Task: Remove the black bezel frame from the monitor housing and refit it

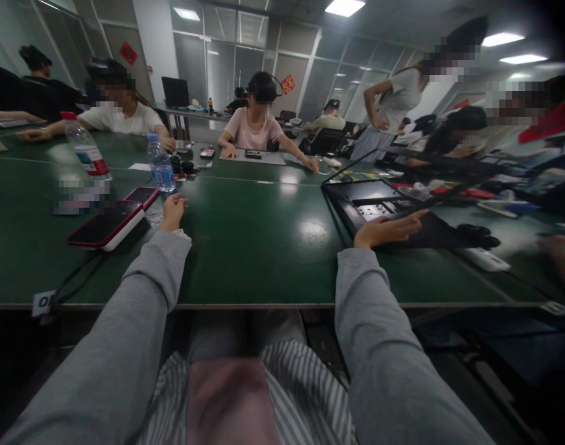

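My left hand (pixel 173 212) rests on the green table (pixel 259 247), with its fingers loosely curled and nothing visible in them. Just behind it stands a water bottle with a blue cap (pixel 162 167). To its left lie a large phone-like device with a dark screen and red rim (pixel 107 222) and a smaller pink-edged phone (pixel 142 196). On the right, my right hand (pixel 388 230) lies with outstretched fingers against the near edge of a black flat frame-like panel (pixel 342 207). Whether it presses on the panel I cannot tell.
A red-capped bottle (pixel 88 151) leans at the left. A white power strip (pixel 484 259) lies right of the panel. Across the table a person in pink (pixel 254 127) works at a grey mat (pixel 273 157). Another person's blurred hand (pixel 563 256) shows far right.
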`<state>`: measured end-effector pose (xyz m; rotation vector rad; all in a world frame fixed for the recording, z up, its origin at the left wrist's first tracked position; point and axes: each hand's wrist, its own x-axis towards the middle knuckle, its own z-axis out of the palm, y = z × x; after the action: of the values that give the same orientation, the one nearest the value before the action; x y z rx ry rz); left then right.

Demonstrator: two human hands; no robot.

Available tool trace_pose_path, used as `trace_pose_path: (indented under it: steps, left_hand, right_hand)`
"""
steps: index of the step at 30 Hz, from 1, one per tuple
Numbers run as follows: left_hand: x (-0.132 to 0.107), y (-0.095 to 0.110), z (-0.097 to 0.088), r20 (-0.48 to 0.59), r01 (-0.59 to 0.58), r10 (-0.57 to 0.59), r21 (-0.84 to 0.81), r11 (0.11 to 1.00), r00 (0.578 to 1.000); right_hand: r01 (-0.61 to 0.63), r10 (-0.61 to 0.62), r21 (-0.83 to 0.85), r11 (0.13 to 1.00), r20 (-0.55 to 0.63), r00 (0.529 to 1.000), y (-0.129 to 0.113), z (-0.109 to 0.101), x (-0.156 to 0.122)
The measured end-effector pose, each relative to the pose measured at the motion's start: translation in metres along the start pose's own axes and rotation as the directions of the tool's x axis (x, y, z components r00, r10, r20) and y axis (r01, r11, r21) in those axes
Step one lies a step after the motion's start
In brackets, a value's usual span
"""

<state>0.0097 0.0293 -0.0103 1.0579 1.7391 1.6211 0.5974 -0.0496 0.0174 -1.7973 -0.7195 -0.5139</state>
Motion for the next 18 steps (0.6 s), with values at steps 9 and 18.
trace_pose_path:
  steps: [9,18]
  left_hand:
    - [0.000,0.001,0.000,0.019,-0.067,0.067,0.021,0.998,0.998]
    - [-0.004,-0.001,0.007,0.016,-0.335,0.336,0.145,0.931,0.942]
  right_hand:
    - [0.471,-0.486,0.120,0.874,0.276,0.830,-0.055,0.008,-0.034]
    - [0.398,-0.492,0.382,0.834,0.189,0.850,-0.042,0.036,-0.037]
